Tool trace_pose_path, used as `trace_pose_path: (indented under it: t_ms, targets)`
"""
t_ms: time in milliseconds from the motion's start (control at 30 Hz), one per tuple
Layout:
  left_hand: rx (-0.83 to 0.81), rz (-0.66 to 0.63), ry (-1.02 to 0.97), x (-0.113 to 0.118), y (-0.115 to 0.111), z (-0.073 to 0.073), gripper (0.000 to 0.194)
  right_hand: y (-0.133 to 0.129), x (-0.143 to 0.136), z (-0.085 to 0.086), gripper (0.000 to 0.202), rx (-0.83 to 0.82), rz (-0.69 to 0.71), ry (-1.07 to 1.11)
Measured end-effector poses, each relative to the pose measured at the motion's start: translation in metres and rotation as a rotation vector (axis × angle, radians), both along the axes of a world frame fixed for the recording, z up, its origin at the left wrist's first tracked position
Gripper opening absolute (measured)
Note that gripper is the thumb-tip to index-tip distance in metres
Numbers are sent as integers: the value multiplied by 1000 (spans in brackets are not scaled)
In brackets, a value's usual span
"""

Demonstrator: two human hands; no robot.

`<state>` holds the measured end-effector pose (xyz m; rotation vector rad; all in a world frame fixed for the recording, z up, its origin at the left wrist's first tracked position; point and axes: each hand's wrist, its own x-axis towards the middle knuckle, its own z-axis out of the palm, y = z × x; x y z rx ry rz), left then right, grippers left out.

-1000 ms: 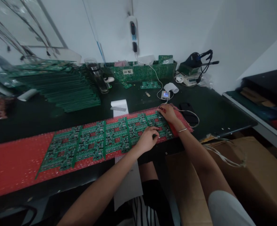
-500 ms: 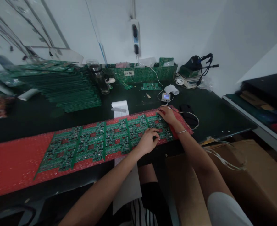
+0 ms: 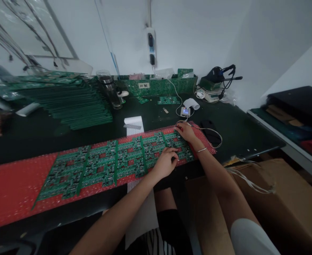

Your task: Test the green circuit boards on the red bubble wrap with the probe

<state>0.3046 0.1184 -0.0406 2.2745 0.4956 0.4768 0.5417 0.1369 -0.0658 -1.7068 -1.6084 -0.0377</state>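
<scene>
A long panel of green circuit boards lies on red bubble wrap along the front of the bench. My right hand is closed at the panel's far right corner, thumb and fingertips pressed together against the boards. Whatever it pinches is hidden, and a thin white cable passes close behind it. Over the panel's near right part, my left hand has its fingers curled and its thumb close to the index finger. I cannot make out what lies between them.
Behind the panel are a small device with a lit display, a notepad with a ruler, and a loose board. Stacked boards and a flask stand at left. A black mouse sits at right, above a cardboard box.
The view has shifted slightly, so the bench appears a little lower and further left. Both hands keep nearly the same place and pose on the panel.
</scene>
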Motion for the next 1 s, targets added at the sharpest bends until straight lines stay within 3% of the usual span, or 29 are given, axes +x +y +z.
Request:
trace_pose_path:
  t_ms: [633,767,867,1000]
  targets:
    - [-19,16,-12,1,0,2,19,1,0,-4,18,-21,-35,-17]
    - [-23,22,-18,2,1,1,20,0,-3,3,21,14,-21,15]
    - [-40,27,-31,3,2,0,20,-13,-6,15,24,108,-46,53]
    - [-53,36,-32,3,4,-3,17,-57,-14,27,26,165,-84,107]
